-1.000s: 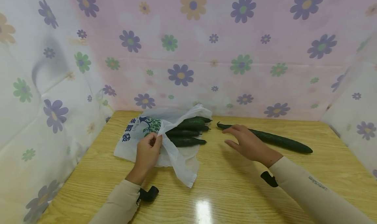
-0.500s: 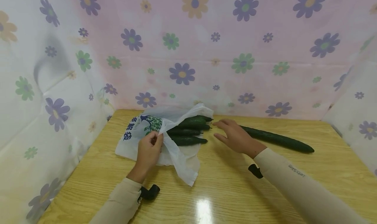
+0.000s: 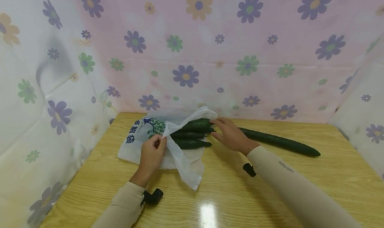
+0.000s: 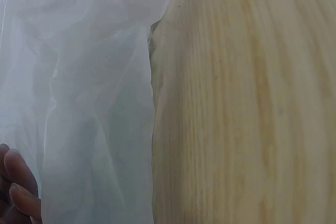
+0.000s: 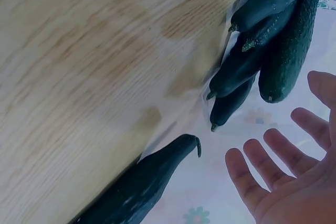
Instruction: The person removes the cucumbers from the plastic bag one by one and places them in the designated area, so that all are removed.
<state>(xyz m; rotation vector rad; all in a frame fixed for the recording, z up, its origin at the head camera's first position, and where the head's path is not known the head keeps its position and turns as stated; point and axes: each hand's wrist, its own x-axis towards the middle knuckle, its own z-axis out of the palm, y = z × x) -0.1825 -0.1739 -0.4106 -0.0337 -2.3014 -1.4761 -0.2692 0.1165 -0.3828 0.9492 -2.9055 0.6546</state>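
A white plastic bag [image 3: 187, 169] printed with a tree and dark blue characters lies on its side, its mouth facing right. My left hand [image 3: 152, 154] pinches the near edge of that mouth between thumb and fingers. Inside, several dark green cucumbers [image 3: 196, 125] lie side by side, their ends poking out. At those ends is my right hand [image 3: 233, 137]; its fingers are spread in the right wrist view, and whether they touch a cucumber cannot be told. Another long cucumber [image 3: 280, 142] lies apart to the right, its stem end partly hidden behind the right hand.
Everything lies on a wood-grain table [image 3: 222, 188]. Flower-printed cloth [image 3: 192, 54] rises behind the table's back edge and along both sides. A dark wrist-camera mount [image 3: 153, 196] sits below my left hand.
My right hand has moved left, from over the stem end of the lone cucumber to the cucumber ends at the bag's mouth. The left hand and bag stay put.
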